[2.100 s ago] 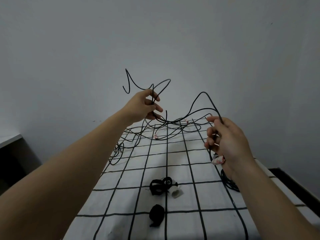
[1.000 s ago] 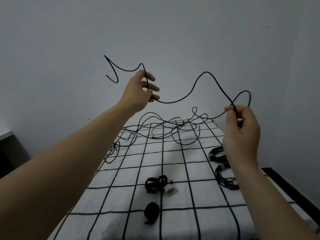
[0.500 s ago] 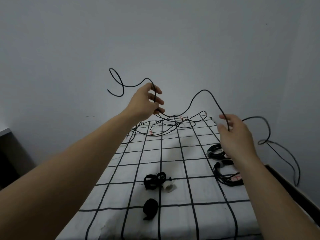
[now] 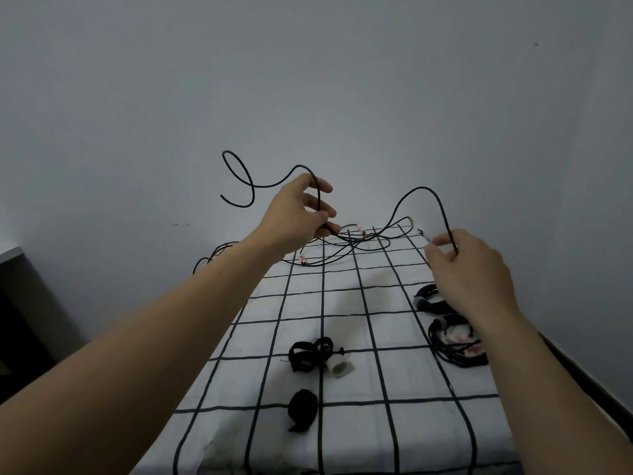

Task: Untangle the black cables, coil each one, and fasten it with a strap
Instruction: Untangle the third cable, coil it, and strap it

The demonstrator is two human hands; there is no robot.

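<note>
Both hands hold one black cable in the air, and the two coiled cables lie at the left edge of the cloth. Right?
Not quite. The head view shows the coiled cables at the right edge of the cloth. The left hand and right hand do hold the black cable in the air.

You're lowering your left hand (image 4: 294, 214) and right hand (image 4: 472, 272) again, and the black cable (image 4: 421, 190) is losing that dangling tail.
</note>
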